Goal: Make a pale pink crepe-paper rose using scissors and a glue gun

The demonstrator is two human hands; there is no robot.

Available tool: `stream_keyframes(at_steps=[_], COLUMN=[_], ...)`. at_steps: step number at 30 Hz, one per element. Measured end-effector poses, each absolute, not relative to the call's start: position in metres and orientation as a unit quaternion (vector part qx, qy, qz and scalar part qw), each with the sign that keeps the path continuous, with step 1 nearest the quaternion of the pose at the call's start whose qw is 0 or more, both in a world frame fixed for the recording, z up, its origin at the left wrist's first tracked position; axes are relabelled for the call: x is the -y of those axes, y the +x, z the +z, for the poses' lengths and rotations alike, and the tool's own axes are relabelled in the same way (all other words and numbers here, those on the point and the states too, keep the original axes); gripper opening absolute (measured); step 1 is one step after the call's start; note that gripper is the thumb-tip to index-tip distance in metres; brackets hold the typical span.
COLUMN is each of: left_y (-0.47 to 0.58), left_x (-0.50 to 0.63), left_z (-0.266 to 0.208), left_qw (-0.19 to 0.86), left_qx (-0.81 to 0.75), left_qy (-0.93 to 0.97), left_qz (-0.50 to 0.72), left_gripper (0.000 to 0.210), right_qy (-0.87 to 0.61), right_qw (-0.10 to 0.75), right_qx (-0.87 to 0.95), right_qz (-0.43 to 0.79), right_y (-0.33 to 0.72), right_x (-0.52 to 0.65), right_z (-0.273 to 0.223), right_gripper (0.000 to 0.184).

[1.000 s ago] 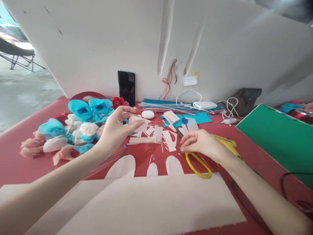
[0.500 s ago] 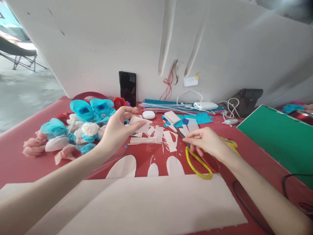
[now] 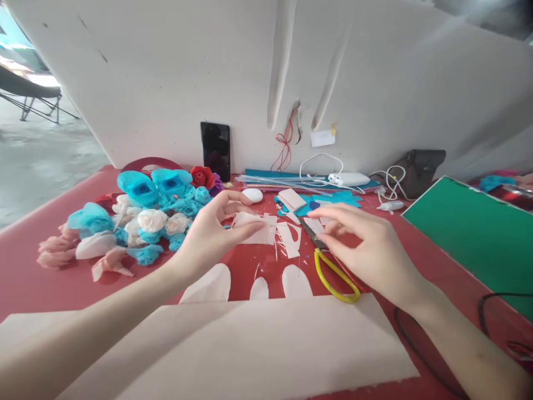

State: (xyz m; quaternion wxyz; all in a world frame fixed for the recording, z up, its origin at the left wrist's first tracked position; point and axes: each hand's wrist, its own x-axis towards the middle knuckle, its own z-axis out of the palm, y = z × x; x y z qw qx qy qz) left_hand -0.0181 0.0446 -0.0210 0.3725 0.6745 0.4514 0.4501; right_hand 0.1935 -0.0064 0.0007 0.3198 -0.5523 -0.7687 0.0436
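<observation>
Hold pale sheet (image 3: 249, 219) by edge, probably light, easily creased; cannot tell grip of left hand (image 3: 214, 228), with right hand (image 3: 372, 244) parted.

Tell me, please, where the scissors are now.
In the head view, the scissors lie right of centre on the red table, partly behind the right hand, their yellow handle at the far edge of the large pale sheet.

Bottom centre, the pale sheet (image 3: 258, 347), matt smooth paper | right of centre, scissors (image 3: 320, 243) showing dull metal blades (image 3: 310, 229), smooth, plastic-looking yellow handle (image 3: 350, 299) | left, blue flowers (image 3: 139, 189), crinkled, papery | above centre, phone (image 3: 215, 149), glossy black!
</observation>
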Motion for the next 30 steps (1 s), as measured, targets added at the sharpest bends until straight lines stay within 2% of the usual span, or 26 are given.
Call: stream_keyframes(at_steps=[2,5,13,24,27,30], left_y=[-0.014,-0.009,-0.005,-0.004,-0.006,-0.01], left_x=[-0.037,-0.025,-0.008,-0.007,-0.011,-0.017], left_z=[-0.019,-0.016,-0.011,-0.013,-0.012,-0.014], left_qw=[0.392,0.423,0.465,0.555,0.558,0.558], left_qx=[-0.433,-0.405,-0.383,-0.383,-0.389,-0.401], left_qy=[0.68,0.685,0.689,0.644,0.625,0.586], left_qz=[0.442,0.434,0.404,0.362,0.384,0.429], left_gripper=[0.029,0.031,0.028,0.031,0.023,0.024], right_qy=[-0.501,-0.473,-0.449,-0.41,-0.439,-0.487], right_qw=[0.324,0.334,0.351,0.337,0.356,0.361], right_qx=[0.801,0.814,0.818,0.847,0.821,0.743], right_qz=[0.044,0.042,0.077,0.015,0.084,0.282], right_y=[0.188,0.179,0.17,0.171,0.171,0.172], right_x=[0.011,0.018,0.024,0.025,0.026,0.027], right_z=[0.002,0.002,-0.003,-0.011,-0.007,0.001], right_gripper=[0.022,0.012,0.008,0.006,0.009,0.007])
